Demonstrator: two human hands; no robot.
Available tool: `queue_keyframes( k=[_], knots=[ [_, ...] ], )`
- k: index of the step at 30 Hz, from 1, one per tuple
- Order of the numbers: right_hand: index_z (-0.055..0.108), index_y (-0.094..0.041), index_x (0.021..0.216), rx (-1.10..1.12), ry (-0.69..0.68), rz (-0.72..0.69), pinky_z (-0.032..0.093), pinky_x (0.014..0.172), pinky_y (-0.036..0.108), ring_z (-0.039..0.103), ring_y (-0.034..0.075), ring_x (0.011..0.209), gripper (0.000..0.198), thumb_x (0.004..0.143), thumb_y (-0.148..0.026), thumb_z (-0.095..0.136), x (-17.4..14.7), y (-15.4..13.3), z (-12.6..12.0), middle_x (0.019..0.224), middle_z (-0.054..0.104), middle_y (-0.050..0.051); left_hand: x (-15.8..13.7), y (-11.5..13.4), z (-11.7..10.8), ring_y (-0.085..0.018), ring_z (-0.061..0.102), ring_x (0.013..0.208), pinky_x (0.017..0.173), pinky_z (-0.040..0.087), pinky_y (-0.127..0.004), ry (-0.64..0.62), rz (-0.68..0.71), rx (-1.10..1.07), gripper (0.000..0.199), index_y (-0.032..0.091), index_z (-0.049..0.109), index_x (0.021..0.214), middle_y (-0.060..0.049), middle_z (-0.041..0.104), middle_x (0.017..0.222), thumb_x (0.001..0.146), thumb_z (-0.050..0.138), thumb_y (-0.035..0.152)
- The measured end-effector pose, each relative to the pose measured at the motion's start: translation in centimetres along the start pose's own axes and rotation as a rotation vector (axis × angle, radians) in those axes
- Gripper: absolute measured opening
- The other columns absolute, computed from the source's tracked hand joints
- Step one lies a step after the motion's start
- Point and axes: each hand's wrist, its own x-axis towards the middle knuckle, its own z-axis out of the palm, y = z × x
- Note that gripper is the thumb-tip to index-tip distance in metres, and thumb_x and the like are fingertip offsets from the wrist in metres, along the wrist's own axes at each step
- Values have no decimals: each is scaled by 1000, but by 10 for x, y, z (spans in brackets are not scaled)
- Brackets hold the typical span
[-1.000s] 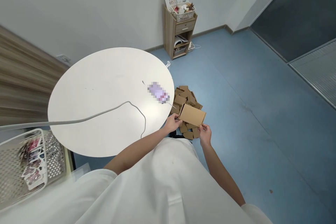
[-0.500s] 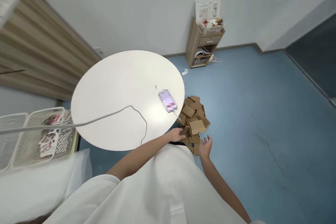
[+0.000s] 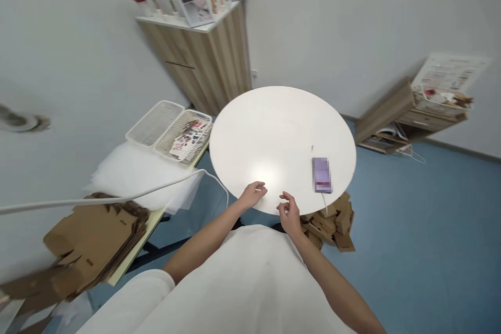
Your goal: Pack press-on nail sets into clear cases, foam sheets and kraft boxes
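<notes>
- The left hand (image 3: 252, 195) stood at the near edge of the round white desk (image 3: 274, 120), fingers loosely bent and the thumb a little apart from them; whether it touched the top could not be told.
- The right hand (image 3: 289, 214) was just to its right, at the same near edge, its fingers curled and parted from one another. The two hands were near each other but apart.
- A purple phone-like object (image 3: 321, 175), blurred into blocks, lay toward the right side of the desk, with a white cable (image 3: 324, 202) running from its near end over the edge. A small dark item (image 3: 312, 148) lay just beyond it.
- The brown cardboard boxes (image 3: 334, 227) sat in a loose pile on the blue floor (image 3: 410, 219), near and to the right, partly hidden by the desk's rim.
- On the left, a side desk (image 3: 135, 250) carried a stack of flat cut cardboard (image 3: 90, 235) at its near part, translucent white sheets (image 3: 136, 172) beyond that, and two white baskets (image 3: 154, 122) side by side at the far part; the right one held printed cards (image 3: 190, 138).
- A white cord (image 3: 117, 199) crossed from the left toward the round desk's near edge.
- A wooden cabinet (image 3: 195, 57) with picture frames stood far left, and a smaller wooden cabinet (image 3: 391, 109) far right.
</notes>
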Motion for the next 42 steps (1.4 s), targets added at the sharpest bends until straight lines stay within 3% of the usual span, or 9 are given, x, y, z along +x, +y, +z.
queue_keyframes(
  k=[5, 8, 17, 22, 27, 30, 33, 36, 42],
  knots=[
    [52, -21, 110, -14, -220, -52, 50, 64, 32, 59, 14, 65, 34, 79, -35, 45, 23, -41, 69, 96, 61, 6, -12, -24, -82, -18, 63, 85, 77, 49, -31, 284, 26, -138, 38, 15, 59, 104, -11, 64, 102, 75, 59, 39],
    [54, -19, 105, -21, -328, -30, 49, 63, 31, 59, 14, 66, 33, 79, -38, 47, 35, -61, 111, 92, 62, 6, -23, -45, -126, -19, 63, 83, 76, 49, -32, 370, 23, -197, 37, 15, 59, 103, -11, 65, 98, 75, 59, 39],
    [59, -20, 96, -56, -582, 5, 49, 64, 30, 59, 14, 68, 31, 74, -42, 55, 71, -91, 209, 85, 63, 4, -62, -97, -218, -18, 62, 80, 76, 48, -32, 591, -45, -369, 39, 14, 60, 98, -9, 64, 90, 68, 64, 39],
    [59, -19, 96, -73, -629, 23, 50, 64, 31, 59, 14, 67, 33, 71, -42, 58, 91, -104, 239, 85, 63, 4, -67, -112, -243, -17, 63, 75, 75, 48, -33, 681, -66, -428, 42, 14, 61, 98, -8, 64, 85, 66, 66, 40],
    [60, -20, 93, -71, -638, 44, 50, 69, 33, 60, 14, 68, 32, 71, -43, 59, 109, -114, 261, 86, 63, 3, -70, -111, -253, -18, 62, 75, 67, 49, -31, 676, -102, -392, 39, 15, 60, 99, -8, 64, 92, 68, 63, 39],
    [59, -19, 96, -100, -650, 33, 50, 72, 34, 60, 15, 72, 33, 73, -43, 57, 123, -116, 274, 88, 63, 4, -69, -106, -262, -18, 63, 80, 72, 50, -31, 657, -114, -291, 36, 16, 59, 102, -8, 65, 95, 72, 60, 37],
    [59, -19, 99, -230, -607, -75, 48, 79, 37, 60, 19, 85, 33, 75, -42, 53, 140, -116, 289, 95, 64, 7, -62, -103, -274, -18, 62, 87, 78, 49, -32, 629, -87, -172, 37, 18, 56, 108, -8, 64, 101, 75, 57, 35],
    [58, -19, 103, -399, -530, -268, 44, 86, 40, 54, 22, 102, 34, 78, -39, 48, 160, -119, 304, 108, 60, 9, -52, -98, -288, -19, 60, 95, 81, 49, -33, 567, -61, -59, 41, 19, 53, 114, -8, 62, 108, 77, 55, 36],
    [58, -19, 109, -648, -540, -534, 35, 94, 43, 48, 25, 111, 33, 83, -35, 44, 201, -124, 334, 117, 56, 12, -20, -84, -317, -21, 56, 105, 88, 46, -36, 517, -73, 195, 39, 18, 52, 117, -9, 60, 114, 81, 50, 34]
  ],
)
